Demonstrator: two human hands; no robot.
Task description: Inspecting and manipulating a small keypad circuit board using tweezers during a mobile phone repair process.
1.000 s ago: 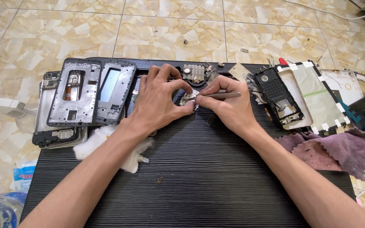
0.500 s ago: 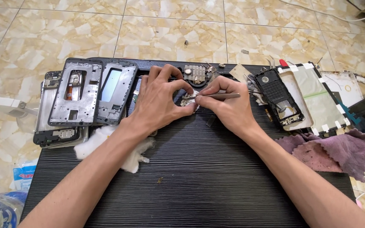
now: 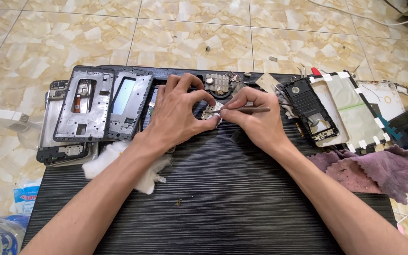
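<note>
On the dark board (image 3: 223, 198), the left hand (image 3: 178, 113) pinched a small part (image 3: 210, 112) at its far middle. The right hand (image 3: 256, 118) clenched a thin tool (image 3: 244, 110), lying crosswise, its tip pointing left at the part.

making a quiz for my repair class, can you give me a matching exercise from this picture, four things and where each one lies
Things:
1. white cotton wad
2. purple cloth
3. thin metal tool
4. grey phone frames

Places:
A. held in the right hand
B. far left of the black board, past the left hand
C. right edge of the board, beside the right forearm
D. beside the left forearm, below the frames

Pairs: 1-D, 2-C, 3-A, 4-B
</note>
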